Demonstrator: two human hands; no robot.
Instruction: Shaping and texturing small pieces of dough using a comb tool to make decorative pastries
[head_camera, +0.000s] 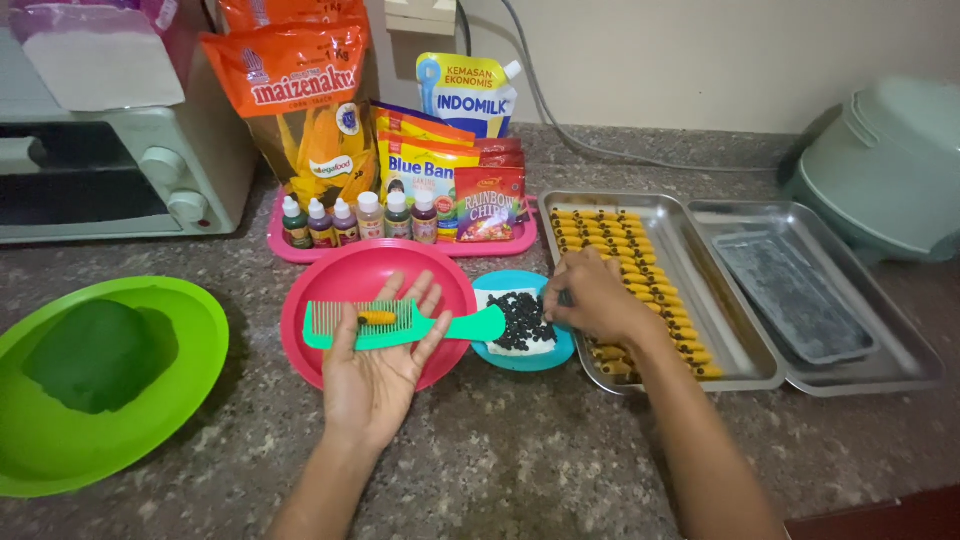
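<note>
Above a red plate (330, 275), left hand (375, 365), fingers spread, cradles a green comb (420, 328); right hand (590, 298) pinches dark chips (522, 320).

Soft, even indoor light is falling from above me, casting faint shadows beneath my left hand (375, 375) and the green bowl (150, 310). The steel trays (745, 375) are glinting mildly; edges are bending slightly, and everything is staying sharp.

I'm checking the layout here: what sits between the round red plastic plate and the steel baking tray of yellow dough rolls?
In the head view, a small blue plastic dish of dark chips lies there, with the right hand at its edge.
</note>
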